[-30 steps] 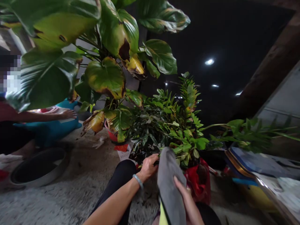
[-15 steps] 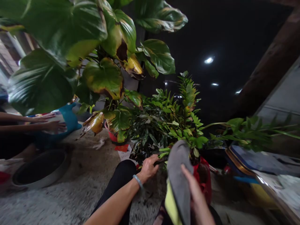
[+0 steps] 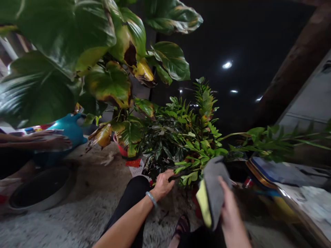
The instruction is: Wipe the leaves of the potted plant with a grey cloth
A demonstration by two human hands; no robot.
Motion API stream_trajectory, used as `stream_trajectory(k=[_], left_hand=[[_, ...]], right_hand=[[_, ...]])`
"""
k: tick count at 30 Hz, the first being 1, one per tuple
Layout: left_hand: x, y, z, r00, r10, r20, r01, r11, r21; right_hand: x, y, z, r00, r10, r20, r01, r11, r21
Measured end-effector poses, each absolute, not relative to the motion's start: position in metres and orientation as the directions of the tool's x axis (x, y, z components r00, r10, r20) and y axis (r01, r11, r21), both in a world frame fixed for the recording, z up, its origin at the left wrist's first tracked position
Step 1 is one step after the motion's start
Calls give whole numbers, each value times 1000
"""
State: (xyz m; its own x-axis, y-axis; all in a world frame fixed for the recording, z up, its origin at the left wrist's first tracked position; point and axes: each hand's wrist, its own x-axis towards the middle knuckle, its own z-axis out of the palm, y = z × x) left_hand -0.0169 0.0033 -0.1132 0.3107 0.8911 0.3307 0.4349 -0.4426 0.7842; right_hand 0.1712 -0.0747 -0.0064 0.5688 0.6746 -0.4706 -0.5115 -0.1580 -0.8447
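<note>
My left hand (image 3: 162, 185) is closed on a dark stem at the base of a bushy green potted plant (image 3: 191, 137); a pale bracelet sits on that wrist. Low and to the right, my right hand (image 3: 229, 210) grips a folded grey and yellow cloth (image 3: 211, 191), held up just right of the plant's lower leaves. The plant's pot is mostly hidden behind the cloth and leaves.
A large-leaved plant (image 3: 77, 51) with yellowed, brown-edged leaves overhangs the left, in a red pot (image 3: 121, 150). Another person's hands (image 3: 49, 141) rest on a teal object (image 3: 68, 125) at far left. A dark round basin (image 3: 38, 189) lies on the grey carpet (image 3: 85, 213). Clutter lies at right.
My right hand has carried the cloth to the right and slightly down, away from the front of the plant. My left hand has stayed on the stem. The other person's hands shifted a little.
</note>
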Motion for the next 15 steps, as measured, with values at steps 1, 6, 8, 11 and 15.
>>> stream_trajectory(k=[1, 6, 8, 11, 15], left_hand=[[-18, 5, -115, 313, 891, 327, 436, -441, 784], [-23, 12, -123, 341, 876, 341, 403, -464, 789], [-21, 11, -122, 324, 882, 343, 415, -458, 786], [-16, 7, -118, 289, 893, 345, 432, -443, 785], [-15, 3, -118, 286, 896, 341, 403, -435, 805]], right_hand=[[153, -83, -17, 456, 720, -523, -503, -276, -819], [138, -146, -51, 477, 761, -439, -322, -313, -894], [169, -151, -35, 625, 670, -400, -349, -219, -911], [209, -124, 2, 797, 502, -335, -406, 35, -913], [189, -77, 11, 727, 561, -396, -485, 12, -875]])
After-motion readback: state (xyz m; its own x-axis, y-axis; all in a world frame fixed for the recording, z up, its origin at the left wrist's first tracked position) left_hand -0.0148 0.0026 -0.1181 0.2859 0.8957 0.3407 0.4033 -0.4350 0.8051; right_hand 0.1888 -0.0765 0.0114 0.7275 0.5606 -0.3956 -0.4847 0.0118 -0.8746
